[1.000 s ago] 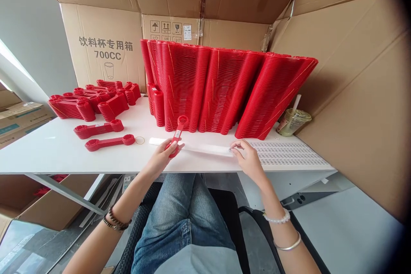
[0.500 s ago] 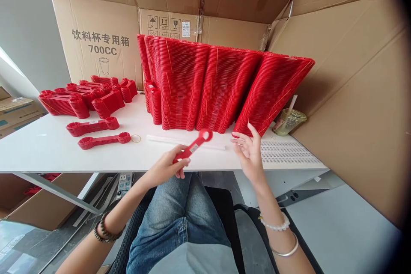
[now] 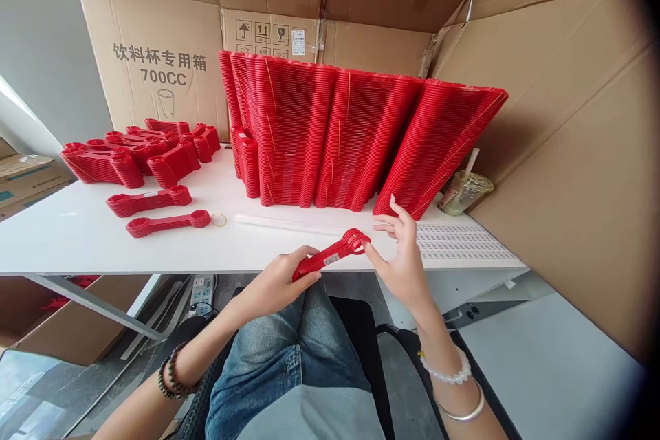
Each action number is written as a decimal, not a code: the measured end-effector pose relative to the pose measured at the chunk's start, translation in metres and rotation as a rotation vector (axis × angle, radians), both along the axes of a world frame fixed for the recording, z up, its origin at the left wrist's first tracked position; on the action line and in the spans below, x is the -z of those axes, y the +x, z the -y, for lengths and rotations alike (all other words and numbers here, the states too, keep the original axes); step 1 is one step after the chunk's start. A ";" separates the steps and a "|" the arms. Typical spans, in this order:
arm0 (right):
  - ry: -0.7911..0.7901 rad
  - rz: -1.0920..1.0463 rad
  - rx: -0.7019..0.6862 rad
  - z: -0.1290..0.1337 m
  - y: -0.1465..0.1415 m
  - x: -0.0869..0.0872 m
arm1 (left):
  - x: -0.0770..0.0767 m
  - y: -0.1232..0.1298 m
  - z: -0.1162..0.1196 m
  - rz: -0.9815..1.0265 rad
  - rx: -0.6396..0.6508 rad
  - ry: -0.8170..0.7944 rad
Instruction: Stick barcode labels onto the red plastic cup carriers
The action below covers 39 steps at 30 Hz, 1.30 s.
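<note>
My left hand point(image 3: 291, 282) grips a small stack of red plastic pieces with ring-shaped ends point(image 3: 335, 256), a barcode label on its side. The stack is held tilted over the front edge of the table, its ring end up and to the right. At that ring end, the thumb of my right hand point(image 3: 401, 261) touches or nearly touches the rim; the other fingers are raised and spread. Behind my hands stand tall stacks of the same red pieces point(image 3: 355, 137). Two short bundles, one nearer point(image 3: 169, 223) and one farther point(image 3: 149, 200), lie to the left.
More red bundles point(image 3: 139, 151) are heaped at the back left. A rubber band point(image 3: 218, 220), a white strip point(image 3: 283, 223), a sheet of small labels point(image 3: 458, 242) and a drink cup point(image 3: 464, 192) lie or stand on the white table point(image 3: 77, 234). Cardboard point(image 3: 557, 117) walls the back and right.
My left hand has moved right and slightly down with the red stack, whose ring end now meets my right thumb. My right hand has shifted only slightly.
</note>
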State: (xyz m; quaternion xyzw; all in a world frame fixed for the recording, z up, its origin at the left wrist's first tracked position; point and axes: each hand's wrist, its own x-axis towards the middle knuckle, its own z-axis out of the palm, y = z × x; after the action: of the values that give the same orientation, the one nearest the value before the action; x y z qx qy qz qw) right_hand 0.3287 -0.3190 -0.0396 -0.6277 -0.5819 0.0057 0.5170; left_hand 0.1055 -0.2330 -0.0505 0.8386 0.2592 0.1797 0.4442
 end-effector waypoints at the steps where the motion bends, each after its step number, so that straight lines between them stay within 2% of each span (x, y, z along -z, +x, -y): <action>1: -0.006 0.006 0.002 0.001 0.000 -0.001 | 0.000 0.001 0.000 0.008 -0.023 0.043; 7: 0.017 0.012 0.019 0.003 0.000 -0.004 | 0.002 0.003 0.003 -0.081 -0.040 0.182; 10: 0.137 0.036 0.021 0.012 -0.011 -0.010 | 0.008 0.004 0.005 -0.229 0.040 0.297; 12: 0.160 0.050 -0.064 0.022 -0.022 -0.015 | 0.013 0.004 0.004 -0.260 0.103 0.315; 14: 0.107 0.006 -0.195 0.032 -0.030 -0.020 | 0.017 0.005 0.002 -0.181 0.147 0.221; 16: 0.060 -0.081 -0.266 0.037 -0.034 -0.023 | 0.017 0.005 -0.001 -0.063 0.162 -0.004; 19: 0.042 -0.204 -0.265 0.034 -0.033 -0.020 | 0.014 0.005 -0.003 0.104 0.173 -0.383; 22: -0.034 -0.277 -0.274 0.023 -0.032 -0.013 | 0.012 0.006 -0.002 0.246 0.215 -0.570; 25: -0.122 -0.303 -0.243 0.013 -0.034 -0.008 | 0.015 0.009 0.000 0.328 0.255 -0.638; 30: -0.190 -0.320 -0.166 0.007 -0.036 -0.004 | 0.023 0.017 0.005 0.357 0.232 -0.649; 39: -0.181 -0.324 -0.160 0.008 -0.035 -0.002 | 0.027 0.019 0.007 0.387 0.232 -0.704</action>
State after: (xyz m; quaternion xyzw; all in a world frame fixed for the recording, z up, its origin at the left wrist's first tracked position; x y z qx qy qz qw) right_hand 0.2939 -0.3270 -0.0371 -0.6142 -0.5362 0.2001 0.5433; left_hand 0.1249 -0.2397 -0.0776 0.6100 0.1203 0.1832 0.7615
